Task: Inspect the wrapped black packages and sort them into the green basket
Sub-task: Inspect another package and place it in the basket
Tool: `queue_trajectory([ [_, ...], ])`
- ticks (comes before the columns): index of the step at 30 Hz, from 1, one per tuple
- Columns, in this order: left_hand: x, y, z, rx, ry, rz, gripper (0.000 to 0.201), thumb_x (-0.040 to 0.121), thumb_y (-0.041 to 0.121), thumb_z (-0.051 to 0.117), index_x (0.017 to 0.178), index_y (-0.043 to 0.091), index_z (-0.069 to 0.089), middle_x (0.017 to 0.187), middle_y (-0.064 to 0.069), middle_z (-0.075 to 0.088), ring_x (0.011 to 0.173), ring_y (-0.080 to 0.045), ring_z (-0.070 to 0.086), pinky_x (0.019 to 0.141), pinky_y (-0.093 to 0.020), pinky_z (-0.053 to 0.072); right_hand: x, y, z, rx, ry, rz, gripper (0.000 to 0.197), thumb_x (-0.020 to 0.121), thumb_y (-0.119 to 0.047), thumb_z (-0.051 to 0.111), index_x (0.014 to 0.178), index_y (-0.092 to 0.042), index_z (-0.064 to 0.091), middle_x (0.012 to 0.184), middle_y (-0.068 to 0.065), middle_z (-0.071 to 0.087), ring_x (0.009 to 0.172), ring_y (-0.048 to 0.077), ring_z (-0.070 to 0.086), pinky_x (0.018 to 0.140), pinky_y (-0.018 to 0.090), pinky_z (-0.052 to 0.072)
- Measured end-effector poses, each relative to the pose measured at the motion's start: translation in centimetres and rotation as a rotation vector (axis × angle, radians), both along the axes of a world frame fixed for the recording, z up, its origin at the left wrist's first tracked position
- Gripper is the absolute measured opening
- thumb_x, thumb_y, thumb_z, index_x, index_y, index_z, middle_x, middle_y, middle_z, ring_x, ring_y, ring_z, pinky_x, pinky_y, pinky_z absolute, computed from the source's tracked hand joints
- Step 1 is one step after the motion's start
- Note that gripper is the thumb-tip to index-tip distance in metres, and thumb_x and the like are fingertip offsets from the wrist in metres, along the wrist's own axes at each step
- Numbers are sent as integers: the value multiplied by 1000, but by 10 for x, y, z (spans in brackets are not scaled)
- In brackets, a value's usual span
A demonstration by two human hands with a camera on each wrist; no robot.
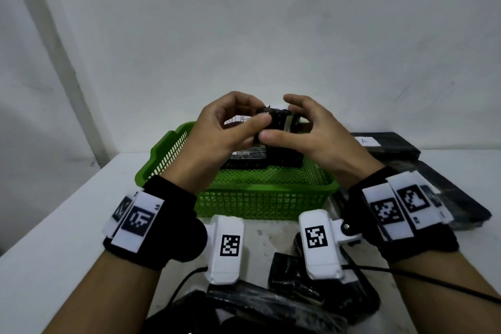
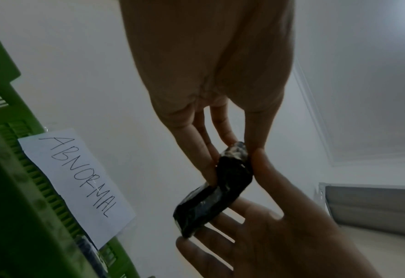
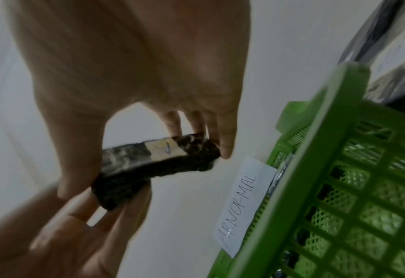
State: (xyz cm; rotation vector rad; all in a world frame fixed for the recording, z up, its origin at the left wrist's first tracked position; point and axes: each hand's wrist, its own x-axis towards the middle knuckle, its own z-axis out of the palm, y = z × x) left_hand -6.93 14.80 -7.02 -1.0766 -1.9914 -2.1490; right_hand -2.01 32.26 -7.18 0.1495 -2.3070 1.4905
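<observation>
**Now held over the basket, one package under inspection**

Pinched from both ends, the wrapped black package (image 1: 276, 122) sits between the two hands: the left hand (image 1: 217, 133) holds its left end with thumb and curled fingers (image 2: 204, 150), and the right hand (image 1: 306, 130) closes thumb and fingers (image 3: 223, 139) on the right end. The package's long axis runs roughly left to right between the palms, and a pale strip of tape with a pen mark faces the right wrist view. Neither hand is clearly nearer; both carry it equally.

The package hangs in the air above the far part of the green basket (image 1: 260, 198), which stands on the white bench (image 1: 67, 225) toward its far edge. So the drop point lies straight down and slightly toward the person. Some dark packages already lie inside the basket. A paper label reading ABNORMAL (image 2: 77, 180) is fixed to the basket's wall. More black packages (image 1: 298, 293) wait at the bench's near edge, and flat dark ones (image 1: 393, 144) lie toward the right edge.
</observation>
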Motion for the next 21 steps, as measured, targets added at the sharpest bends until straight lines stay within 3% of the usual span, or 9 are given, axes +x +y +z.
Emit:
queue_trajectory([
  [2, 2, -1, 4, 37, -33, -22, 11, 98, 22, 57, 96, 15, 65, 88, 7, 68, 85, -12, 69, 76, -30, 57, 1, -3, 1, -58, 55, 12, 103, 54, -56, 80, 147, -31, 43, 136, -14, 49, 110, -14, 54, 81, 3, 46],
  [3, 1, -2, 6, 43, -44, -36, 18, 101, 23, 51, 94, 15, 66, 89, 6, 70, 85, -14, 69, 76, -31, 56, 2, -4, 1, -70, 63, 31, 101, 57, -55, 83, 147, -32, 43, 130, -19, 49, 104, -23, 52, 76, -1, 44],
  [4, 0, -4, 8, 37, -40, -53, 23, 103, 24, 48, 93, 15, 67, 90, 4, 71, 85, -16, 69, 77, -33, 55, 1, -3, 2, -76, 58, 50, 101, 59, -55, 86, 147, -33, 42, 125, -23, 48, 104, -24, 51, 78, 1, 44],
  [7, 0, -5, 7, -10, -39, -90, 23, 102, 21, 49, 91, 13, 67, 89, 4, 72, 83, -14, 70, 76, -31, 56, -1, -2, 0, -75, 60, 63, 97, 59, -51, 85, 146, -36, 43, 127, -23, 50, 124, 2, 54, 99, 22, 45],
  [10, -1, -2, 4, -15, -134, -78, 16, 101, 22, 50, 101, 16, 65, 91, 5, 68, 78, -12, 68, 65, -22, 56, -2, -3, -3, -75, 169, -7, 93, 52, -49, 86, 135, -34, 47, 138, -7, 53, 124, 8, 58, 104, 33, 50],
  [13, -3, -3, 3, -84, -216, -139, 27, 97, 35, 58, 109, 11, 66, 100, -8, 64, 79, -22, 67, 65, -27, 58, -2, -6, -5, -37, 283, -20, 83, 54, -41, 85, 125, -32, 44, 133, -5, 57, 121, 8, 60, 104, 36, 52],
  [15, -3, -5, 1, -150, -239, -200, 34, 89, 38, 61, 107, 10, 67, 93, -8, 66, 70, -20, 66, 63, -26, 58, -3, -5, -6, 6, 312, -1, 81, 56, -37, 86, 123, -30, 42, 134, -4, 56, 121, 8, 59, 105, 34, 51],
  [19, -4, -6, -1, -150, -243, -207, 31, 83, 28, 73, 107, 10, 65, 86, -5, 71, 69, -22, 69, 64, -29, 60, 1, 3, -4, 57, 209, 142, 103, 57, -47, 86, 143, -37, 30, 152, -10, 39, 140, 0, 41, 116, 30, 36],
  [21, -4, -6, -2, -139, -213, -180, 41, 77, 25, 71, 113, 8, 64, 92, -7, 72, 78, -26, 71, 72, -32, 61, 0, 5, -2, -46, 159, 127, 105, 61, -55, 78, 150, -41, 24, 159, -8, 33, 146, 6, 35, 118, 33, 32],
])
